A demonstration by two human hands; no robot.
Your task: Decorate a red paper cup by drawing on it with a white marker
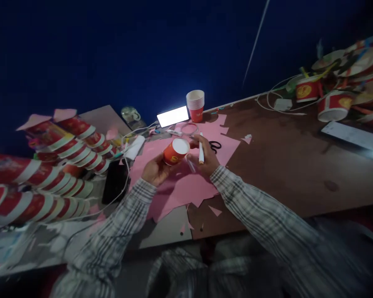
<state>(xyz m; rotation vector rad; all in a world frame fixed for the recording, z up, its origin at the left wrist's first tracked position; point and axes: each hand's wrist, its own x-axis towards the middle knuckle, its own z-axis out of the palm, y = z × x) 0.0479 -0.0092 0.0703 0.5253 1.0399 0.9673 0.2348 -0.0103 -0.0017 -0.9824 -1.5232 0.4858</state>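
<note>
My left hand [155, 169] is wrapped round a red paper cup [173, 154], which is tilted with its white round end up and toward the right. Close to the cup's right side is my right hand [209, 156], closed round a white marker-like stick [201, 152] with a brownish lower end; its exact kind is unclear. Beneath both hands lie pink paper sheets [183, 192] with cut, jagged edges. Black-handled scissors [215, 145] rest just beyond my right hand, partly hidden by it. A roll of clear tape [189, 129] seems to lie behind the cup.
A stack of paper cups [195, 105] stands at the back beside a bright light panel [173, 117]. Long rows of decorated cups [46, 174] lie left, near a black phone [115, 181] and white cable. More cups [334, 105] and a lit phone [354, 135] sit right.
</note>
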